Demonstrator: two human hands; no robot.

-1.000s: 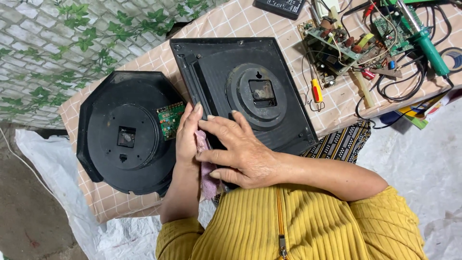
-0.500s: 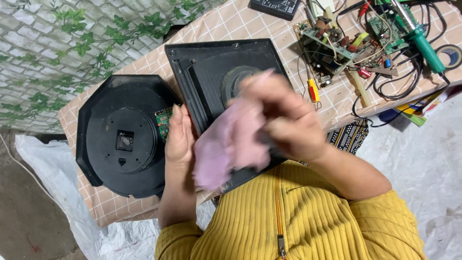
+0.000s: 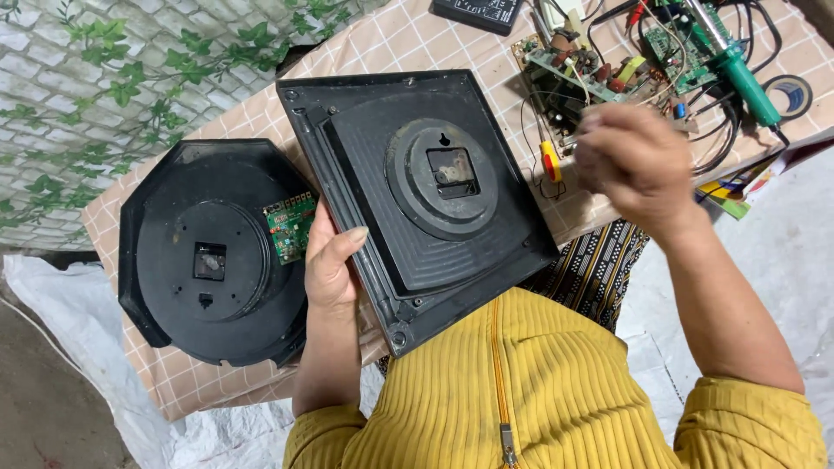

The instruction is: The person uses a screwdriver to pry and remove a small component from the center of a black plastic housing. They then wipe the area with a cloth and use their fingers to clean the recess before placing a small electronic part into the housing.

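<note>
- The square black clock back [image 3: 417, 200] lies face down on the checked surface [image 3: 217, 382], its near corner hanging over the edge toward the person in the yellow top [image 3: 521, 391].
- The left hand [image 3: 330, 260] grips the square clock's 9 o'clock edge, thumb on top and fingers [image 3: 352, 234] curled under the rim, clenched on it.
- The right hand [image 3: 634, 161] is raised at 2 o'clock from the clock, above the surface's edge and blurred; its fingers are bunched, but I cannot tell whether they pinch anything.
- Half a second ago that hand was rubbing a pink cloth across the middle of the clock back; now the cloth is out of sight and the round hub [image 3: 443, 178] with its square movement opening shows in full.
- The left hand has kept its place on the same edge throughout.
- The octagonal black clock back [image 3: 208, 252] sits at 9 o'clock from the square one, just beside the left hand, with a small green circuit board [image 3: 291, 226] resting on its 3 o'clock side; neither has moved.
- At 1 o'clock, past the right hand, lie a bare circuit board [image 3: 582, 74], tangled wires, a green-handled soldering iron [image 3: 738, 74] and a roll of black tape [image 3: 786, 94].
</note>
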